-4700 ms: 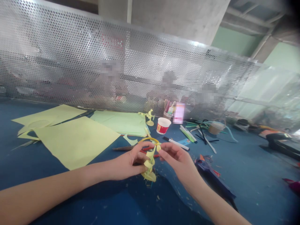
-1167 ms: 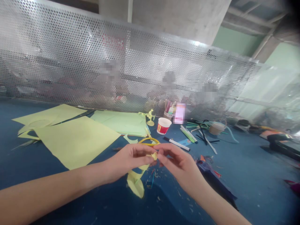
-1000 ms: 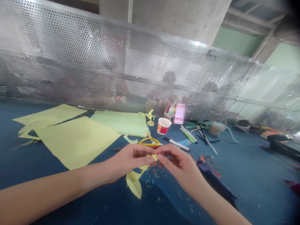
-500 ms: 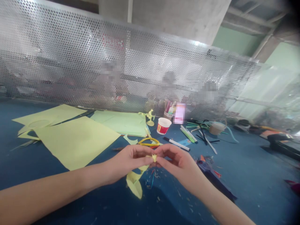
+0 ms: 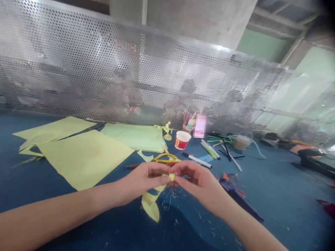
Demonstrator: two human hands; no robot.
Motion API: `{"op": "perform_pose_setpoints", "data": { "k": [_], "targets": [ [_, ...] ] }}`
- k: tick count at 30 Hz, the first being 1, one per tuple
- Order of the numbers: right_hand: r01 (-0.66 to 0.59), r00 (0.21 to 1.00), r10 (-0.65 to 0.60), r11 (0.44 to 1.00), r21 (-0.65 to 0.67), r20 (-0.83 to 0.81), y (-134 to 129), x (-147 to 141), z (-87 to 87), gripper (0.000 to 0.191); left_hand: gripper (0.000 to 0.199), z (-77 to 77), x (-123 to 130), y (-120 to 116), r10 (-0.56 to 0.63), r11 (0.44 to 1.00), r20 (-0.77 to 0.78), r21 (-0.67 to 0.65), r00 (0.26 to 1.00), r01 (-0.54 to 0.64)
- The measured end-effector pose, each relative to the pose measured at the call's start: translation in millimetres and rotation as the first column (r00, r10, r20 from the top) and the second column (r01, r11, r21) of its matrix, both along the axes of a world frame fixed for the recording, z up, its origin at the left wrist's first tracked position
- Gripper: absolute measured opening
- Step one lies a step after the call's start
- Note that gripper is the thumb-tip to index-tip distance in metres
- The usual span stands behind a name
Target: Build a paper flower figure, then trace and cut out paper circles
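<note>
My left hand [image 5: 141, 181] and my right hand [image 5: 200, 179] meet above the blue table, thumbs and fingers closed on a small folded yellow paper piece [image 5: 172, 177]. Its lower side is hidden by the fingers. A curled yellow paper scrap [image 5: 151, 208] shows below my left hand. Just behind the fingers lie scissors with yellow handles [image 5: 166, 155], partly covered by my left hand. A thin yellow paper offcut [image 5: 145, 156] rests beside them.
Yellow sheets [image 5: 89, 157] spread on the left. A paper figure [image 5: 168, 129] and a red-and-white paper cup [image 5: 183, 141] stand at the back. Markers [image 5: 210, 150] and a dark blue tool-like object [image 5: 239, 195] lie right. Behind rises a perforated metal screen [image 5: 86, 69].
Both hands keep their pinch on the small paper piece, with barely any visible shift. The table things stay in place.
</note>
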State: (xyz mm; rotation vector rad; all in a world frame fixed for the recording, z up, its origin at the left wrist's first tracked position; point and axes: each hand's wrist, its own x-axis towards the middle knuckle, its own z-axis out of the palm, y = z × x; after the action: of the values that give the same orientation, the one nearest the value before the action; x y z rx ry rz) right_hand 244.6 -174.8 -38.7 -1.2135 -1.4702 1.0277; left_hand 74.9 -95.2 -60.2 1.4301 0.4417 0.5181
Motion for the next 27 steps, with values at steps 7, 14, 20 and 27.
{"op": "perform_pose_setpoints", "data": {
  "k": [7, 14, 20, 27],
  "targets": [
    [0.039, 0.996, -0.039, 0.999, 0.0, 0.08, -1.8, 0.1, 1.7, 0.011, 0.027, -2.4, 2.1, 2.5, -0.031, 0.999, 0.0, 0.044, 1.0, 0.031],
    [0.088, 0.976, -0.091, 0.996, 0.022, 0.199, -2.5, -2.4, 3.4, 0.014, 0.026, -6.9, 2.7, 3.1, -0.015, 0.999, -0.006, 0.03, 1.0, 0.016],
    [0.06, 0.985, -0.06, 0.998, 0.005, 0.159, -1.8, -1.9, 3.4, 0.014, 0.025, -5.8, 2.2, 2.6, -0.021, 0.999, -0.018, 0.035, 1.0, 0.022],
    [0.071, 0.982, -0.07, 0.997, -0.002, 0.178, -2.9, -1.4, 2.1, 0.015, 0.022, -5.0, 3.0, 2.3, -0.035, 0.999, 0.003, 0.035, 0.999, 0.034]
  ]
}}
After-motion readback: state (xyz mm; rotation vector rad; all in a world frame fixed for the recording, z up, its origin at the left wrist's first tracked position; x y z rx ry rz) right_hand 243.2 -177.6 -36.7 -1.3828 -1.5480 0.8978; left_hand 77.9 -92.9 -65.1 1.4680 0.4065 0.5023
